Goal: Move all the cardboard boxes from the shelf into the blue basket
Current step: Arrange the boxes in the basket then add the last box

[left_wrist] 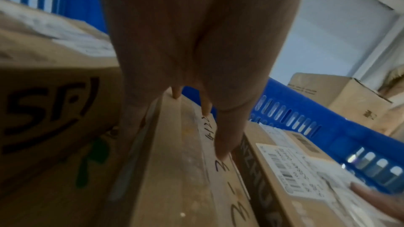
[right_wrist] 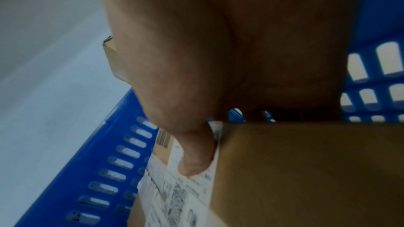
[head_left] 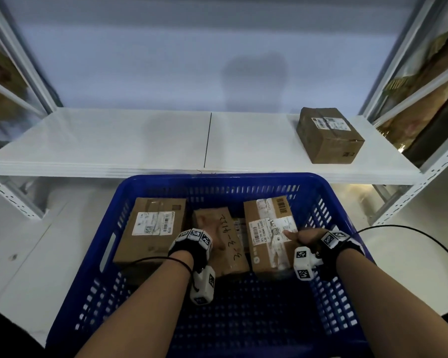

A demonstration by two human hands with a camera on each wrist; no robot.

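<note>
The blue basket [head_left: 217,178] stands below the white shelf [head_left: 114,140] and holds three cardboard boxes. The left box [head_left: 150,228] carries a white label. My left hand [head_left: 216,241] rests with straight fingers [left_wrist: 227,135] on the middle box [head_left: 228,244], which has handwriting on its top [left_wrist: 186,161]. My right hand [head_left: 304,237] grips the right box [head_left: 269,228]: its thumb [right_wrist: 194,158] presses on the label and the palm lies against the box's side [right_wrist: 306,170]. One more cardboard box [head_left: 329,135] sits on the shelf at the right end.
Perforated metal uprights [head_left: 409,192] frame the shelf on both sides. Neighbouring racks with brown goods [head_left: 424,81] stand to the right and left. A black cable [head_left: 424,236] loops from my right wrist. Pale floor [head_left: 36,241] lies left of the basket.
</note>
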